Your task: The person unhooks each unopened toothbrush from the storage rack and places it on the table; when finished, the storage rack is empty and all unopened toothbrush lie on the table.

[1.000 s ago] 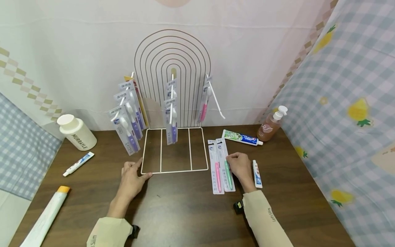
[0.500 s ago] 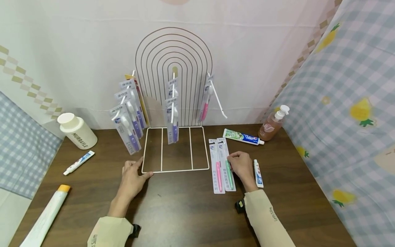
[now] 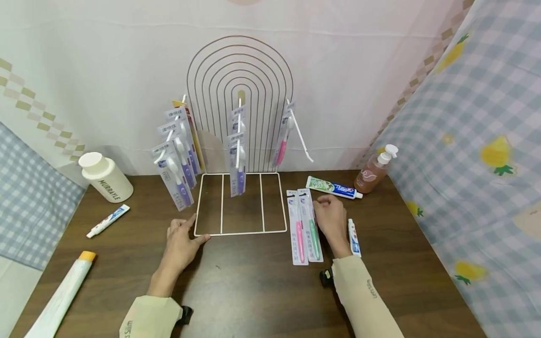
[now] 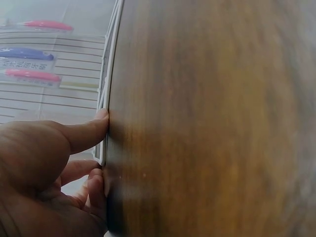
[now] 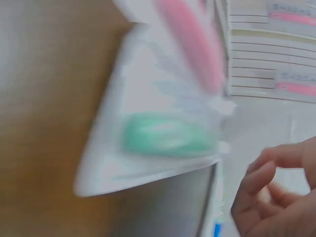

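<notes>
My left hand (image 3: pixel 181 237) lies flat on the brown table, thumb and forefinger touching the front left corner of the white wire rack base (image 3: pixel 241 232). In the left wrist view the thumb (image 4: pixel 94 128) presses against the white wire frame (image 4: pixel 111 74). My right hand (image 3: pixel 330 215) hovers with loosely curled fingers just right of a packaged green toothbrush (image 3: pixel 312 229) that lies beside a packaged pink toothbrush (image 3: pixel 297 230). The blurred right wrist view shows the green pack (image 5: pixel 163 136) apart from the fingers (image 5: pixel 266 173), which hold nothing.
Packaged toothbrushes hang on the arched rack (image 3: pixel 241 70) at the left (image 3: pixel 177 155), middle (image 3: pixel 236 155) and right (image 3: pixel 282 136). Around it lie a small toothpaste tube (image 3: pixel 353 237), a green-blue tube (image 3: pixel 334 188), a pump bottle (image 3: pixel 372 171), a white jar (image 3: pixel 105 178), another small tube (image 3: pixel 107 221) and an orange-capped tube (image 3: pixel 63 295).
My right hand has slid away from me along the green pack's right edge, towards its top end. The left hand has stayed at the rack corner.
</notes>
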Action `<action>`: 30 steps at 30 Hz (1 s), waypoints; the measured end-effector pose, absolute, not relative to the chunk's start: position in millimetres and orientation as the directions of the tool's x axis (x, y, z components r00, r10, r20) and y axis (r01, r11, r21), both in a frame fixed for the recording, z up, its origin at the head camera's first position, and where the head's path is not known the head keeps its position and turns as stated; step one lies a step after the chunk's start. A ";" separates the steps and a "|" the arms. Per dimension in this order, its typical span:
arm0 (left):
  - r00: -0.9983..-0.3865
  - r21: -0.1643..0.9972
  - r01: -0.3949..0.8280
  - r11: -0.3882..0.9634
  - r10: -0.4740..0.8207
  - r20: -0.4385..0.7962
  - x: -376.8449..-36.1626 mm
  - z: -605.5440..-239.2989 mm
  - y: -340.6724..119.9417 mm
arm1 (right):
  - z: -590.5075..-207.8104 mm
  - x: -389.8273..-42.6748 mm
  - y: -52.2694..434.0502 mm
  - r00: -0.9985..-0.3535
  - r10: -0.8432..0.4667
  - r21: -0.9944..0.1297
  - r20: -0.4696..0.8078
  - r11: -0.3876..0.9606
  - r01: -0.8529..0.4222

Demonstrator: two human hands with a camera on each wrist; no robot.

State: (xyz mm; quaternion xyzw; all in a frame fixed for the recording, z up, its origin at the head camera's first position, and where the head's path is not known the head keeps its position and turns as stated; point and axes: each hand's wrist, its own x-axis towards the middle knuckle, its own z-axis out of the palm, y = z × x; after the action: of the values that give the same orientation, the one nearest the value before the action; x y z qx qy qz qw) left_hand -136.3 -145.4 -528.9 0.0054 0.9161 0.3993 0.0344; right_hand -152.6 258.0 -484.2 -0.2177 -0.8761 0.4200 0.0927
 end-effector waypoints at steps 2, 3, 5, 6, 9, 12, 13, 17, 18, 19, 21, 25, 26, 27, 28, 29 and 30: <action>-0.998 0.733 -0.012 0.680 0.042 -0.054 -136.8 -529.6 -145.2 | -473.5 -161.8 253.6 -0.897 0.439 -0.823 0.045 0.525 0.215; -0.998 0.733 -0.010 0.680 0.043 -0.054 -137.0 -530.3 -145.3 | -467.5 -166.6 251.3 -0.904 0.422 -0.844 0.070 0.508 0.171; -0.997 0.732 -0.013 0.681 0.042 -0.057 -136.4 -530.1 -145.1 | -454.7 -176.6 246.2 -0.918 0.381 -0.881 0.108 0.464 0.089; -0.997 0.732 -0.015 0.681 0.041 -0.058 -135.8 -529.3 -144.8 | -447.6 -181.8 243.2 -0.924 0.362 -0.897 0.121 0.439 0.054; -0.998 0.727 -0.020 0.686 0.034 -0.059 -133.0 -525.1 -143.2 | -427.2 -198.2 235.6 -0.943 0.297 -0.919 0.148 0.393 -0.020; -0.998 0.726 -0.031 0.687 0.024 -0.065 -130.8 -518.1 -140.4 | -406.2 -214.4 228.6 -0.958 0.234 -0.930 0.166 0.359 -0.073; -0.997 0.726 -0.038 0.687 0.022 -0.074 -130.5 -515.7 -139.6 | -399.9 -219.6 227.0 -0.961 0.214 -0.930 0.174 0.358 -0.088; -0.996 0.728 -0.049 0.684 0.021 -0.087 -130.9 -510.7 -137.6 | -378.3 -238.5 221.5 -0.969 0.144 -0.914 0.200 0.384 -0.132; -0.996 0.729 -0.047 0.683 0.021 -0.084 -131.0 -511.4 -137.6 | -374.3 -242.5 220.3 -0.970 0.129 -0.909 0.207 0.392 -0.142; -0.997 0.729 -0.041 0.684 0.020 -0.075 -131.2 -512.9 -137.8 | -371.0 -246.2 218.9 -0.971 0.117 -0.903 0.211 0.404 -0.148; -0.998 0.726 -0.027 0.687 0.019 -0.055 -131.5 -517.1 -138.7 | -365.7 -251.7 216.1 -0.973 0.097 -0.896 0.211 0.418 -0.153; -0.999 0.724 -0.008 0.690 0.021 -0.031 -131.7 -522.1 -140.7 | -361.0 -259.0 211.4 -0.976 0.071 -0.898 0.207 0.411 -0.160; -0.999 0.724 -0.007 0.690 0.023 -0.031 -131.9 -522.7 -141.3 | -360.8 -260.5 210.2 -0.976 0.067 -0.900 0.206 0.405 -0.162; -0.999 0.729 -0.009 0.685 0.020 -0.031 -131.7 -521.9 -141.1 | -361.1 -261.9 209.2 -0.976 0.066 -0.902 0.208 0.399 -0.165; -0.999 0.728 -0.010 0.686 0.022 -0.034 -131.5 -521.4 -141.5 | -361.5 -263.0 208.3 -0.976 0.065 -0.903 0.208 0.396 -0.166; -0.999 0.730 -0.015 0.683 0.021 -0.040 -131.6 -521.2 -141.6 | -362.3 -264.2 207.5 -0.976 0.064 -0.904 0.210 0.393 -0.169; -0.999 0.730 -0.019 0.683 0.024 -0.048 -131.0 -519.3 -141.5 | -363.2 -265.1 206.8 -0.975 0.066 -0.905 0.214 0.390 -0.172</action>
State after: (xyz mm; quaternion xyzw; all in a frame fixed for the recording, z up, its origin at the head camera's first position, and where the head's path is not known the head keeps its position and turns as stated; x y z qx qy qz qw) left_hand -131.0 -141.5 -519.3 0.0012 0.9170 0.3980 0.0268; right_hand -265.1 206.8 -363.2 0.0320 -0.8266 0.5515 0.1079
